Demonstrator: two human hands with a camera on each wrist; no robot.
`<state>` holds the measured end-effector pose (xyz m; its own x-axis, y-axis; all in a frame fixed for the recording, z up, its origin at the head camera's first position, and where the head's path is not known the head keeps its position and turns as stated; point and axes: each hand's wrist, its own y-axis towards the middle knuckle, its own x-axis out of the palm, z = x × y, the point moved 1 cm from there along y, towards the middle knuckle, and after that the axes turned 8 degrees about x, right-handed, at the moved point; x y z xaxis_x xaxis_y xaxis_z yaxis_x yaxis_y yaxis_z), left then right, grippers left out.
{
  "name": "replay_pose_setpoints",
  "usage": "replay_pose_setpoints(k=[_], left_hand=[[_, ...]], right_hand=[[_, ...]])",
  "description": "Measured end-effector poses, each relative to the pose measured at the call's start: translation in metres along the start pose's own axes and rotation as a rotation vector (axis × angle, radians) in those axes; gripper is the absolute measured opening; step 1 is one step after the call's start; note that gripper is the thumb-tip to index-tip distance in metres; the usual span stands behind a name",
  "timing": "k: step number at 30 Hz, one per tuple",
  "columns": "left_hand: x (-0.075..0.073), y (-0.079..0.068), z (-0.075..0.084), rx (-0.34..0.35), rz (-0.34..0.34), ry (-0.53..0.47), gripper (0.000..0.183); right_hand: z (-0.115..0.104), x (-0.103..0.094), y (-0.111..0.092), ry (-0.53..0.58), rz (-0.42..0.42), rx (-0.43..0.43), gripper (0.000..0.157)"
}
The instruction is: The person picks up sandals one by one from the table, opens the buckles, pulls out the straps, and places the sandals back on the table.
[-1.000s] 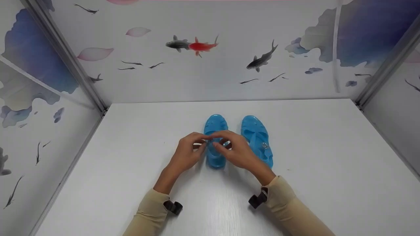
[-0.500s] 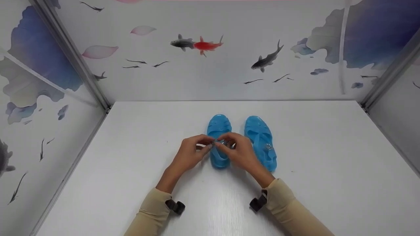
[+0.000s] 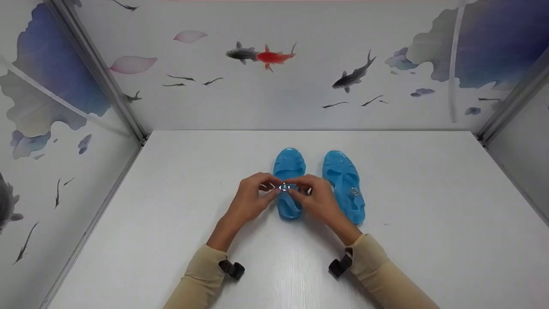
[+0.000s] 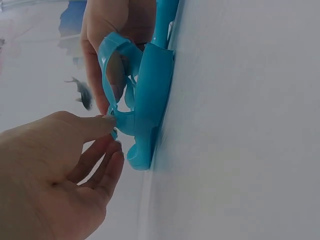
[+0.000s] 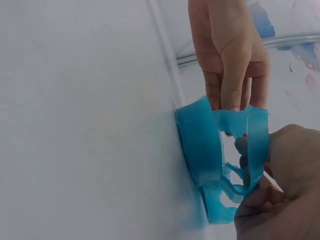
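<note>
Two blue jelly sandals lie side by side on the white table, toes toward the back wall. Over the left sandal (image 3: 290, 161) both hands meet at its ankle strap. My left hand (image 3: 252, 195) pinches the strap between thumb and fingers beside a shiny buckle (image 3: 284, 187). From the other side my right hand (image 3: 316, 195) pinches the strap too, its fingertips right at the buckle. In the left wrist view the strap (image 4: 107, 65) arches above the sole, with the left thumb pressed on its near end. Fingers hide part of the fastening.
The right sandal (image 3: 343, 171) lies close beside the right hand, its own buckle (image 3: 354, 192) on the outer side. Printed panels stand along the back and sides of the table (image 3: 429, 193), with a metal post (image 3: 103, 73) at the left corner.
The hands stay at the strap while their fingertips shift a little, and the shiny buckle now shows between them. The whole head view has drifted slightly, with the sandals appearing farther right.
</note>
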<state>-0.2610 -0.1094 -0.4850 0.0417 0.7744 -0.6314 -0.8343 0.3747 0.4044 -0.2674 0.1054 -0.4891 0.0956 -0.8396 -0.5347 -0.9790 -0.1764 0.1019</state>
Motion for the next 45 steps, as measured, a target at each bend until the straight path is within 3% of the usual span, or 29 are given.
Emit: replay_pose_setpoints(k=[12,25,32,45], left_hand=[[-0.0008,0.0012,0.0015,-0.028,-0.002,-0.076,0.027],[-0.0047,0.0001,0.0002,-0.046,0.041,-0.189,0.022],[-0.0068,-0.0030,-0.0065,-0.075,0.076,-0.244,0.024],[-0.0039,-0.0014,-0.0065,-0.066,0.043,-0.237,0.023]], right_hand=[[-0.0006,-0.0006,-0.0008,-0.081,0.036,-0.039,0.024],[0.0001,0.0002,-0.0008,-0.095,-0.016,-0.059,0.025],[-0.0017,0.0056,-0.0025,-0.082,-0.025,-0.116,0.025],[-0.0003,0.0072,-0.0048,-0.071,-0.002,-0.111,0.025]])
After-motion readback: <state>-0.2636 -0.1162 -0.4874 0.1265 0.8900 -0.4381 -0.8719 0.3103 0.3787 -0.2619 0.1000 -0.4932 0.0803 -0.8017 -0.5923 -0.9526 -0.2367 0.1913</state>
